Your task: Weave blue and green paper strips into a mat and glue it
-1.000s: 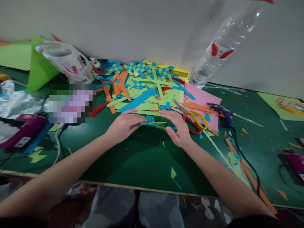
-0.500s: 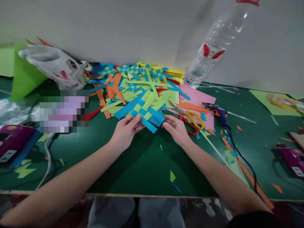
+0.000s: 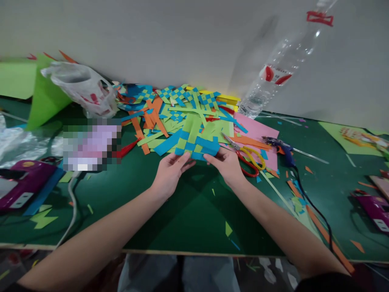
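A small woven paper piece (image 3: 191, 145) of blue and light-green strips is held up between my two hands, over the green table. My left hand (image 3: 170, 172) pinches its lower left edge, thumb on top and fingers beneath. At the right edge, my right hand (image 3: 226, 164) grips it the same way, the fingers partly hidden behind the paper. Loose strip ends stick out from the weave to the left and the top. Just behind lies a heap of cut strips and similar woven pieces (image 3: 179, 95). Scissors (image 3: 249, 158) with red and yellow handles lie close to my right hand.
A clear plastic bottle (image 3: 273, 77) leans at the wall. On the right are a glue gun (image 3: 282, 150) with a cord and pink paper (image 3: 259, 125). To the left stand a plastic bag (image 3: 88, 89), a blurred-out phone-like object (image 3: 95, 144) and a purple device (image 3: 27, 182).
The woven piece has turned and tilted, its lower strips now folded or foreshortened. My right thumb has come onto its edge. The view has shifted slightly left.
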Demonstrator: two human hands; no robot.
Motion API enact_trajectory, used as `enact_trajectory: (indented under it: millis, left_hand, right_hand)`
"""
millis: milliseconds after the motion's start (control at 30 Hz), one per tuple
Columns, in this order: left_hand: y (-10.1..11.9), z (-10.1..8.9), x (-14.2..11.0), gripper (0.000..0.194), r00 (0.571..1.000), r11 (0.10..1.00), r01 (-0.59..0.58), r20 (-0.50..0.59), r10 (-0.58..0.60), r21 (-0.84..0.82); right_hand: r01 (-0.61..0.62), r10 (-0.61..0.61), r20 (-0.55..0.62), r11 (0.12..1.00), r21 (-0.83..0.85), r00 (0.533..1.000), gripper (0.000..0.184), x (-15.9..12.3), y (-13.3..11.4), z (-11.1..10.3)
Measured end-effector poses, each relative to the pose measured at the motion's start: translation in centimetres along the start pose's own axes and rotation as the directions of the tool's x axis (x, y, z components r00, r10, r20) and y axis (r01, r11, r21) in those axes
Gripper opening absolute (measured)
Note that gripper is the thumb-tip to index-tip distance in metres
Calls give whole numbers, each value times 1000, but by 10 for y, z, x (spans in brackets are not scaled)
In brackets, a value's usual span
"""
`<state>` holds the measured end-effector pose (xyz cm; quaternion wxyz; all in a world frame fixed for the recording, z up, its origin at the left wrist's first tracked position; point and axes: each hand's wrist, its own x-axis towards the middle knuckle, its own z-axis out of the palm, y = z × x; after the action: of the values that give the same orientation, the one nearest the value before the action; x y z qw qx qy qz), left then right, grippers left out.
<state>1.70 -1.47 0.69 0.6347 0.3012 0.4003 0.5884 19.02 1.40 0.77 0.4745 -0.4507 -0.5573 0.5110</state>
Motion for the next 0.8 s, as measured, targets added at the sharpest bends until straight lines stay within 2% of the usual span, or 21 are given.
enact_trajectory:
  millis: [167, 267, 367, 567, 800]
  left_hand:
    - [2, -7, 3, 41, 995, 977, -85, 76, 71, 195]
    - [6, -11, 6, 46, 989, 959, -110, 128, 79, 262]
    - [11, -13, 8, 41, 986, 928, -130, 143, 84, 349]
    - [14, -17, 13, 41, 997, 924, -66, 59, 47, 377]
    - [10, -23, 16, 35, 996, 921, -75, -25, 91, 382]
  right_hand:
    - [138, -140, -34, 989, -55, 990, 32, 5, 5, -4]
    - [139, -139, 9, 988, -62, 990, 33, 1, 10, -8]
    - [106, -103, 80, 993, -45, 991, 32, -4, 14, -11]
    - [136, -113, 155, 980, -145, 981, 30, -7, 18, -14]
    - [197, -128, 228, 928, -317, 965, 20, -11, 17, -13]
